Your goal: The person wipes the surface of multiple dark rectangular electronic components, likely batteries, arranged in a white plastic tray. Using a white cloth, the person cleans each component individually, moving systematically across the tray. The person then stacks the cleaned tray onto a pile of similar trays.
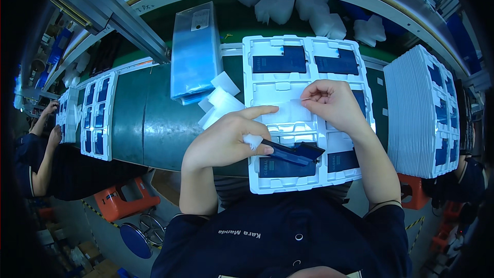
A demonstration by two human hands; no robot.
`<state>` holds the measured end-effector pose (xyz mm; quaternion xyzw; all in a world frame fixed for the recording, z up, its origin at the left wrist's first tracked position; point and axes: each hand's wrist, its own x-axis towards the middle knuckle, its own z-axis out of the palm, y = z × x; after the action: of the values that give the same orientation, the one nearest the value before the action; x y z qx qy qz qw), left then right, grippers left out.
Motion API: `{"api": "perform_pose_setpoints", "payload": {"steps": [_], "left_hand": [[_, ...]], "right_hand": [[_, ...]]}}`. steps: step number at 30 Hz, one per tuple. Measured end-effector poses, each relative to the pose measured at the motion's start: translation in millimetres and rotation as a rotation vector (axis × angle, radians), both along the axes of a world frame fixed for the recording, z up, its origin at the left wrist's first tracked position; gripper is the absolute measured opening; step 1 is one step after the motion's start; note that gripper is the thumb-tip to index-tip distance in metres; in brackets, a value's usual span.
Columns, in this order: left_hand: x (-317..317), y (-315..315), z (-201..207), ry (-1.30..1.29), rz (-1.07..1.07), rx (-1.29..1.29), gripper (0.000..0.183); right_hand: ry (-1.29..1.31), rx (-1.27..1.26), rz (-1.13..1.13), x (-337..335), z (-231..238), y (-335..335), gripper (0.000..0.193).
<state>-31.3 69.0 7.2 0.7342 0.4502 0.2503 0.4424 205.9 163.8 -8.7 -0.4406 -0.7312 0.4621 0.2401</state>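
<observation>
White moulded plastic forms the tray, placed directly before the person, probably so that both hands reach it easily. The left hand clamps a dark flat pack above the tray's near left part, perhaps held low to keep the index finger free. The right hand has thumb and index fingertips together; whether they pinch something, I cannot tell. Long, slim and smooth is the pack; soft white sheets lie loosely to the left, beside glossy plastic bags.
</observation>
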Motion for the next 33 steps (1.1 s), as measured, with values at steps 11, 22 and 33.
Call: {"api": "perform_pose_setpoints", "payload": {"steps": [11, 22, 33], "left_hand": [[-7, 9, -10, -0.13, 0.098, -0.087, 0.014], [26, 11, -22, 0.188, 0.51, 0.117, 0.024], [11, 34, 10, -0.863, 0.48, 0.074, 0.038]], "right_hand": [[-0.134, 0.463, -0.012, -6, 5, -13, 0.032], [-0.017, 0.094, 0.083, 9, 4, 0, 0.02], [-0.01, 0.321, 0.067, -7, 8, 0, 0.027]]}}
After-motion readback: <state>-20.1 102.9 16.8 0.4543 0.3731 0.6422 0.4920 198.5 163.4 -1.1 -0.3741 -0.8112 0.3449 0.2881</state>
